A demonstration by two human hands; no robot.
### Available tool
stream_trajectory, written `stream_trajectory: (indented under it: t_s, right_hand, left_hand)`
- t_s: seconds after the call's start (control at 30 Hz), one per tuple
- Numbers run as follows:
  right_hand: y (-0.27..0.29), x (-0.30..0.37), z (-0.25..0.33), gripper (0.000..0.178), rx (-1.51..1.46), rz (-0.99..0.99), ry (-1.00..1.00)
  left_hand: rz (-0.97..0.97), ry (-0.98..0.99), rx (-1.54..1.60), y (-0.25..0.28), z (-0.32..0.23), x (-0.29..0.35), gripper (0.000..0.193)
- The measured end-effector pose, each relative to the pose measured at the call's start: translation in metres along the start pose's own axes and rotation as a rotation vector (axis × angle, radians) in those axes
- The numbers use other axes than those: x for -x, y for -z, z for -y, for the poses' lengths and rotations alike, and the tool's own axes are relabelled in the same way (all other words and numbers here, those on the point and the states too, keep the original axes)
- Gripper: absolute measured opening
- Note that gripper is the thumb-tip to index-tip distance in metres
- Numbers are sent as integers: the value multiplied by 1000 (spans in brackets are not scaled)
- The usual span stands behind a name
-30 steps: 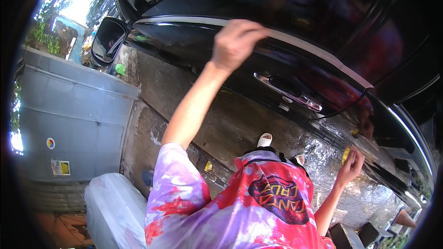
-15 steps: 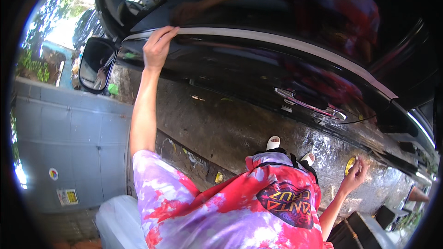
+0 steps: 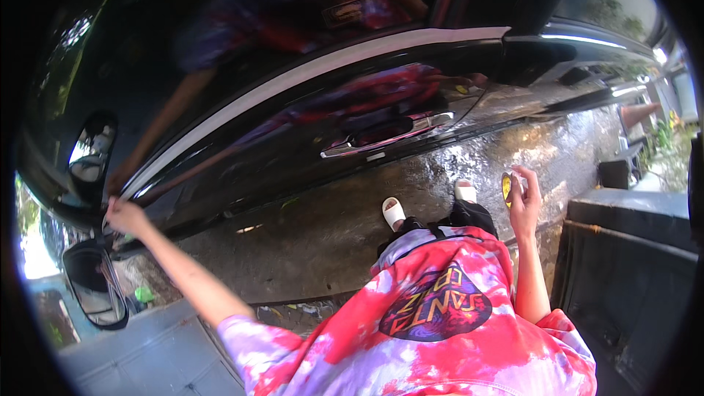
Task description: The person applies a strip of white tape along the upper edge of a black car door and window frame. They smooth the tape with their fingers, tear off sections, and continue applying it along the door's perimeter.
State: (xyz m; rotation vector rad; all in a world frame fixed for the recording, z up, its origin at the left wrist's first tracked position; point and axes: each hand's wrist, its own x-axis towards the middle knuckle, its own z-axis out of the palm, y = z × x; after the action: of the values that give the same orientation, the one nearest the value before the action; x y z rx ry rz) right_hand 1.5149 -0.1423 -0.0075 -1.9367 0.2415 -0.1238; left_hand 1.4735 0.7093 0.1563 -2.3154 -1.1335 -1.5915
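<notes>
A long pale grey strip (image 3: 293, 70) runs along the base of the window on a black car door (image 3: 257, 154). My left hand (image 3: 126, 218) is at the strip's far left end, close to the side mirror (image 3: 97, 286). Its fingers are bunched together against the car; what may be between them is hidden. Held up away from the car, my right hand (image 3: 523, 202) has its fingers closed round a small round yellow thing (image 3: 507, 188), whose kind I cannot make out. A chrome door handle (image 3: 389, 136) sits below the strip.
Wet concrete floor (image 3: 315, 238) lies between me and the car. At the right stands a dark box-like cabinet (image 3: 631, 249), with an orange cone (image 3: 639, 113) beyond it. A grey metal panel (image 3: 158, 356) is at the lower left.
The view has turned toward the car's right end. My left hand has slid left along the strip to its end by the mirror. My right hand still holds the yellow thing.
</notes>
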Motion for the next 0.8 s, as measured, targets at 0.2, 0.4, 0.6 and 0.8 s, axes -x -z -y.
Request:
stream_trajectory:
  t_s: [0.2,0.4,0.6,0.8]
  right_hand:
    - [13,-40,-17,26,-40,127,153]
    - [98,-90,-68,35,-197,356,114]
    - [186,-154,-24,38,-283,649,276]
    - [271,-198,-11,63,24,785,497]
  left_hand:
    - [-79,-293,349,87,-337,185,8]
    - [82,-288,621,163,-524,285,5]
    - [1099,-17,1260,279,-681,493,39]
    - [1392,200,1300,315,-743,542,28]
